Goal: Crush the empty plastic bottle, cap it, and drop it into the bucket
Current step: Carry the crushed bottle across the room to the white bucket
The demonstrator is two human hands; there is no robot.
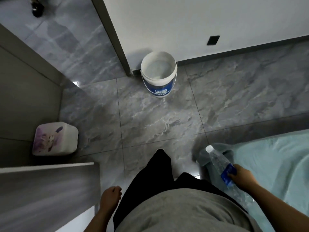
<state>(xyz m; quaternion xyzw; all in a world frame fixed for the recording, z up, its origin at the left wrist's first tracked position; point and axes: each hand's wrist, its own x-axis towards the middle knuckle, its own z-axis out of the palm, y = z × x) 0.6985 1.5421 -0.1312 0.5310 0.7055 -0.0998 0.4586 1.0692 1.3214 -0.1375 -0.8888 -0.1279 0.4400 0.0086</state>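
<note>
My right hand [242, 177] grips a clear plastic bottle [219, 166] around its blue label, low at the right. The bottle is long, points up and to the left, and has a white cap [209, 149] on its neck. A white bucket [158, 73] with a blue label stands open on the grey tiled floor ahead, by the wall corner; nothing shows inside it. My left hand [111, 194] hangs at my side at lower left, fingers loosely curled, holding nothing.
A bed with a teal sheet [274, 158] fills the lower right. A white and purple box [55, 138] sits on the floor at left beside grey cabinet panels [25, 104]. A dark doorframe [113, 39] stands behind the bucket.
</note>
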